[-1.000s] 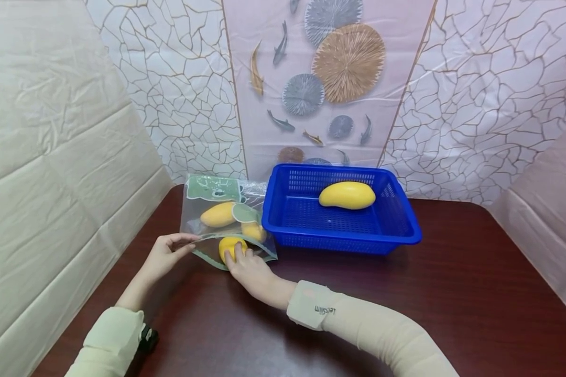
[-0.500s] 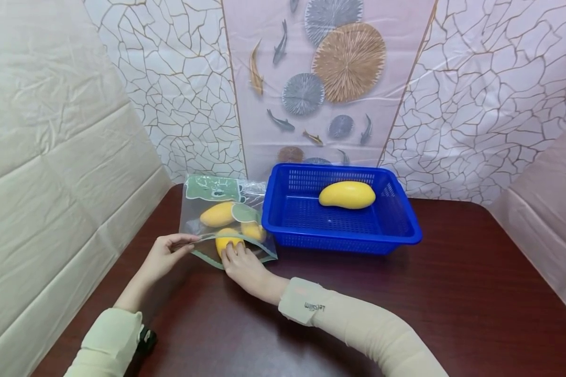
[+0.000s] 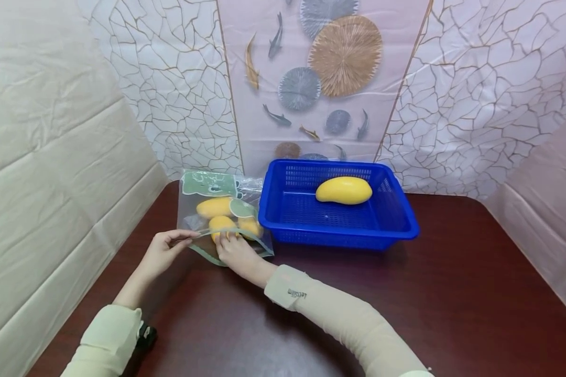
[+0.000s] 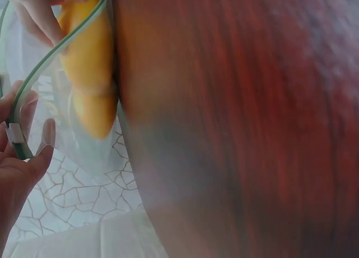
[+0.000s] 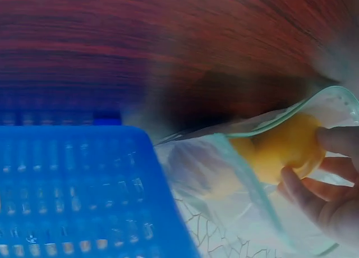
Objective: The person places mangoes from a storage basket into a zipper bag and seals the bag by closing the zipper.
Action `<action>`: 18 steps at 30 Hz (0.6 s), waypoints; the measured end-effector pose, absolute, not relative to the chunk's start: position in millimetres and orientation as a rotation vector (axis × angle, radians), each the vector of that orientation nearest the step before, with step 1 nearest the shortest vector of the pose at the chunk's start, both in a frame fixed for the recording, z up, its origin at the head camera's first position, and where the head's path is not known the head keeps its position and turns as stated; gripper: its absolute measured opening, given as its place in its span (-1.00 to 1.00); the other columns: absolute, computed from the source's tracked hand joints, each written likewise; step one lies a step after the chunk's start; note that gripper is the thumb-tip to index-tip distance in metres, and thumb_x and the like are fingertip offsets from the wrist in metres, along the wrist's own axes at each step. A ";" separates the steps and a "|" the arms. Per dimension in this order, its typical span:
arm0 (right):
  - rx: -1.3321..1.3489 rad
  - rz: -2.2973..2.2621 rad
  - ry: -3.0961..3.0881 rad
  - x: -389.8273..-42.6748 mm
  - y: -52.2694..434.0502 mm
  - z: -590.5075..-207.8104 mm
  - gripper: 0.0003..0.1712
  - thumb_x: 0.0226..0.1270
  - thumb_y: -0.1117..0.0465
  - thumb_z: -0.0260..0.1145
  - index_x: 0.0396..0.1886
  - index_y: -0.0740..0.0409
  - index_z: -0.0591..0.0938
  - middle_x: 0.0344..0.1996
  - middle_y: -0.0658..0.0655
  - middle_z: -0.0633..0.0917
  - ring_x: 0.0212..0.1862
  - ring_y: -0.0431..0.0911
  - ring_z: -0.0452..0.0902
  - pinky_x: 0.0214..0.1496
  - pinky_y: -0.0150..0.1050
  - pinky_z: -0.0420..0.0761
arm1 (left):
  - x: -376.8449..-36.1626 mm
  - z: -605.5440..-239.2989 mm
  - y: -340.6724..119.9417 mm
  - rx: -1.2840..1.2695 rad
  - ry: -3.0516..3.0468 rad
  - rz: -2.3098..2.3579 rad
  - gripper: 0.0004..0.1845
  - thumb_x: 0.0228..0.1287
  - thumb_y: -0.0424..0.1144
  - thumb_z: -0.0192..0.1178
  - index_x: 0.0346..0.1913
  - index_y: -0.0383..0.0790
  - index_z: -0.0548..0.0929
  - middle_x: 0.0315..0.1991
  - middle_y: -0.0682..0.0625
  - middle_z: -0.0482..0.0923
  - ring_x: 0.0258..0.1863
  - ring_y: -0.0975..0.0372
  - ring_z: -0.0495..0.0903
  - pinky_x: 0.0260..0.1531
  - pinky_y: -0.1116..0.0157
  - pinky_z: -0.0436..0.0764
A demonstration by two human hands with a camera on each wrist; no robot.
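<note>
A clear zip bag with green trim lies on the dark red table, left of a blue basket. Two yellow mangoes lie inside the bag. My left hand pinches the bag's green mouth edge and holds it up. My right hand grips a third mango at the bag's mouth, fingers curled round it. This mango is partly inside the bag. One more mango lies in the basket.
The basket stands right beside the bag, touching it. Patterned sheets form walls behind and at both sides. Bare table spreads to the right and toward me.
My right hand has pushed the mango farther into the bag, away from me. My left hand kept its hold on the bag's edge. The head view shifted slightly.
</note>
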State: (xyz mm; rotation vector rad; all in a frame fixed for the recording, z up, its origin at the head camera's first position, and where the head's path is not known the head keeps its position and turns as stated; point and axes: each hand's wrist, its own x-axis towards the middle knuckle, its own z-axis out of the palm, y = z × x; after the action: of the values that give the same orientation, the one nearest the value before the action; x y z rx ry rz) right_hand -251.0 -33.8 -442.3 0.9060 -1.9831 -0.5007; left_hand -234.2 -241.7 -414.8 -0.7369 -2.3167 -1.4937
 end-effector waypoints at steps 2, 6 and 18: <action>0.851 -0.496 -1.964 -252.5 -39.7 -443.6 -0.57 0.39 0.28 -0.13 -0.10 -0.03 0.69 -0.25 -0.06 0.65 -0.27 -0.21 0.51 -0.25 -0.42 0.53 | -233.9 -414.4 -240.7 -0.739 -2.311 -1.493 -0.80 0.13 -0.68 0.11 -0.18 -0.57 0.63 -0.24 0.39 0.61 -0.24 0.60 0.56 -0.32 0.61 0.53; 0.746 -0.513 -1.989 -255.7 -50.6 -445.6 -0.60 0.33 0.24 -0.08 -0.11 0.02 0.69 -0.23 -0.03 0.67 -0.26 -0.21 0.53 -0.25 -0.40 0.54 | -233.7 -413.8 -238.2 -0.742 -2.295 -1.507 -0.81 0.13 -0.68 0.11 -0.20 -0.59 0.63 -0.24 0.39 0.61 -0.23 0.56 0.58 -0.31 0.61 0.53; 0.570 -0.667 -2.114 -274.8 -68.0 -449.5 -0.49 0.40 0.35 -0.21 0.07 0.00 0.62 0.02 -0.01 0.65 0.01 -0.10 0.58 -0.03 -0.36 0.56 | -233.1 -407.3 -237.9 -0.699 -2.261 -1.549 -0.84 0.16 -0.66 0.11 -0.20 -0.61 0.62 -0.25 0.32 0.63 -0.21 0.58 0.58 -0.29 0.59 0.56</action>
State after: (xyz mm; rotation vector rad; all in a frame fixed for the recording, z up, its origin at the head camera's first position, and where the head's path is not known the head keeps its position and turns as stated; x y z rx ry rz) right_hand -274.8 -68.0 -449.5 0.5695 -2.1142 -0.6667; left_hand -233.1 -237.9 -407.3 -0.6986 -2.2612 -1.5491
